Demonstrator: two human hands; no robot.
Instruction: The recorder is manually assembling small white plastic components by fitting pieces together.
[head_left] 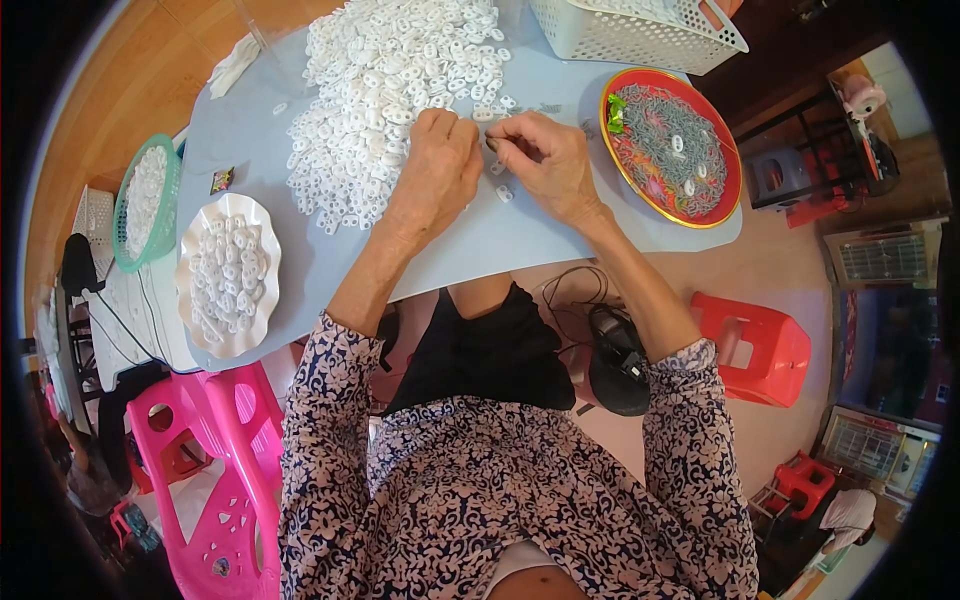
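The table (520, 225) carries a smooth, matt pale-blue sheet. At twelve o'clock a heap of small white plastic pieces (390, 90) looks faintly glossy. The red plate (722, 150) at two o'clock has a shiny gilt rim. The white basket (640, 35) is perforated plastic. At seven o'clock, the pink stool (225, 450) is glossy plastic.
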